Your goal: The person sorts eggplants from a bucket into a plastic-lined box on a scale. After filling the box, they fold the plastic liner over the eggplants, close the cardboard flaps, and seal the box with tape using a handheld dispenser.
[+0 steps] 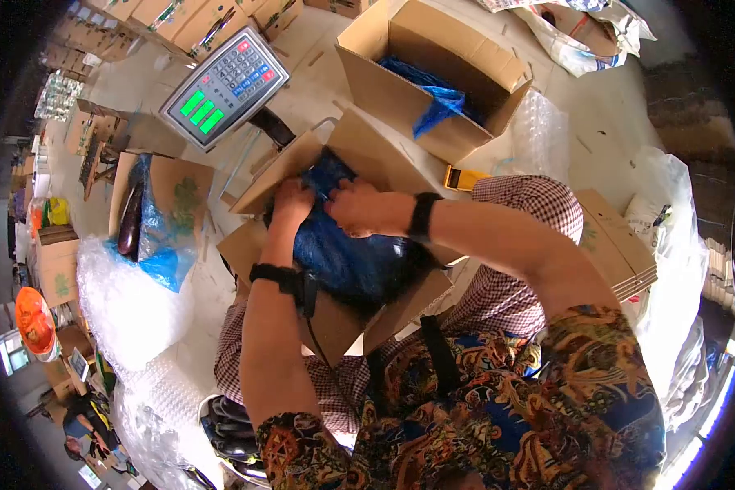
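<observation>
An opened cardboard box (400, 163) stands right in front of me, lined with a blue plastic bag (343, 257). Dark, glossy shapes show through the film, but the bag hides most of them. My left hand (292, 201) is closed on the bag's gathered edge at the far left side. Beside it, my right hand (356, 206) pinches the same blue film, with its fingers curled in. Both hands work close together over the far part of the bag, and their fingertips are partly hidden.
A digital scale display (224, 88) stands behind the box. Another cardboard box (474, 41) with blue film lies beyond. At left are a box with an eggplant (131, 219) and bubble wrap (131, 294). Dark eggplants (230, 425) fill a container low left. A yellow tool (464, 177) lies right.
</observation>
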`<state>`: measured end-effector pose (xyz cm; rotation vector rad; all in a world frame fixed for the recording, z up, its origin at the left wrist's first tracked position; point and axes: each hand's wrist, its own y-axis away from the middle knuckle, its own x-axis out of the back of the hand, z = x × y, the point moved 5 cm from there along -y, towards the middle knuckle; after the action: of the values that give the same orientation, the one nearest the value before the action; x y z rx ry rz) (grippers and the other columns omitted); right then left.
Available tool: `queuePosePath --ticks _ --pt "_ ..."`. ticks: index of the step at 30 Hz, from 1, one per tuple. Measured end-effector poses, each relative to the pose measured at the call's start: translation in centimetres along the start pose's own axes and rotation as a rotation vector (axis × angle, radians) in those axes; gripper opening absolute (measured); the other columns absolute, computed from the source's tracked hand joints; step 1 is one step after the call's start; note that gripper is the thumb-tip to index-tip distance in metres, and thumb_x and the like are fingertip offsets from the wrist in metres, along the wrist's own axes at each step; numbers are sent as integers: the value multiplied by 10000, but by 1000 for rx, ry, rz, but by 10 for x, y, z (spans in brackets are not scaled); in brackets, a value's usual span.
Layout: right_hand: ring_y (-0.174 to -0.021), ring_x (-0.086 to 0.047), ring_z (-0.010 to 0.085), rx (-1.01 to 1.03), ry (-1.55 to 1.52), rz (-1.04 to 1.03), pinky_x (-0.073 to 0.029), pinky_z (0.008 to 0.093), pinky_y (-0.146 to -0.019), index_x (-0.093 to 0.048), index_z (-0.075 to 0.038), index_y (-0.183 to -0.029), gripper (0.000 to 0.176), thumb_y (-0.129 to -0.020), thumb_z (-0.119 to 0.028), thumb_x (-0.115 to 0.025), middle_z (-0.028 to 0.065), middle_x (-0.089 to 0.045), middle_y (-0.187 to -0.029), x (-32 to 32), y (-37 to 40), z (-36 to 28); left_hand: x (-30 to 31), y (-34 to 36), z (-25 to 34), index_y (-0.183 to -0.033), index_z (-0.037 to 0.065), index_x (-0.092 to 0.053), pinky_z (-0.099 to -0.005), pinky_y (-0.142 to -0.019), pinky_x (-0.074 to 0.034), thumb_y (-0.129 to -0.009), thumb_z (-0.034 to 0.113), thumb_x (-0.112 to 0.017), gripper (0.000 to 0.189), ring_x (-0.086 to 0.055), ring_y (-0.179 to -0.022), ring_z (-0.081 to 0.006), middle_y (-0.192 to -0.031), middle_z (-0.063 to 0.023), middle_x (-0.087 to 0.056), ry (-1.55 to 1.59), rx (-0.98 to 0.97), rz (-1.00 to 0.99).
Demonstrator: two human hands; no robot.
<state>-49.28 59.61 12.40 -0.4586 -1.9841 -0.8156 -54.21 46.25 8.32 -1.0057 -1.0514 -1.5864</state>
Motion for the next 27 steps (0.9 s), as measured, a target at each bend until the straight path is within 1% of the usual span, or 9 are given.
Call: queuePosePath --ticks 6,11,12,16,18,19,20,23,27 --pt "-1111 -549 359 -140 -4 132 -481 453 -868 -649 -43 -1045 402 -654 -125 -685 194 -608 -1121 8 -44 14 150 54 55 -1055 30 -646 -402 -782 -511 -900 170 -556 227 -649 -850 -371 -929 -201 -662 272 -146 248" --pt "-947 -618 349 197 -256 323 -502 410 -805 -633 -19 -957 281 -749 -206 -656 216 -641 -969 119 11 27 181 89 72 -1089 28 -640 -358 -831 -497 -917 168 -561 236 -651 -892 -291 -988 -159 -674 400 -84 315" --pt "-966 -618 329 559 -795 405 -493 397 -855 -631 -27 -1034 277 -819 -201 -623 211 -637 -1001 125 2 71 178 90 73 -1111 33 -634 -371 -882 -486 -917 173 -547 254 -643 -951 -286 -1037 -146 -674 366 -104 342" --pt "-1018 -619 235 308 612 874 -498 354 -871 -609 -54 -1158 307 -906 -224 -563 118 -623 -1113 225 171 145 172 109 91 -1062 -38 -637 -313 -852 -493 -912 117 -571 225 -634 -919 -201 -1006 -133 -674 522 -141 212" --pt "-960 -637 191 -282 558 492 -522 310 -771 -610 -70 -1171 333 -900 -258 -566 77 -620 -1127 177 222 248 162 117 92 -1072 -44 -634 -317 -857 -492 -908 88 -557 224 -634 -924 -201 -1012 -132 -675 370 -158 99" --pt "-816 -658 155 -425 1121 276 -521 276 -659 -607 -69 -1171 337 -899 -266 -573 56 -635 -1069 123 248 291 159 122 95 -1072 -44 -634 -317 -857 -492 -908 88 -557 224 -634 -924 -201 -1012 -132 -675 375 -177 93" --pt "-732 -654 146 -821 209 333 -515 296 -594 -629 -63 -1133 320 -917 -288 -557 59 -658 -984 83 290 318 154 124 95 -1080 -43 -632 -317 -857 -493 -905 89 -557 232 -637 -917 -199 -1004 -136 -677 437 -104 56" --pt "-828 -672 252 -1197 -352 431 -544 385 -733 -658 -81 -1089 501 -733 -426 -729 146 -682 -965 -76 383 359 143 126 104 -1093 -44 -629 -315 -861 -492 -901 93 -560 246 -641 -922 -199 -996 -138 -677 494 -35 -26" --pt "-1246 -423 364 -1394 -361 460 -426 463 -998 -655 -159 -1153 440 -726 -259 -700 151 -461 -1356 -151 406 319 142 120 133 -1098 -43 -627 -312 -864 -496 -897 76 -559 243 -649 -941 -216 -993 -135 -676 448 -1 -116"
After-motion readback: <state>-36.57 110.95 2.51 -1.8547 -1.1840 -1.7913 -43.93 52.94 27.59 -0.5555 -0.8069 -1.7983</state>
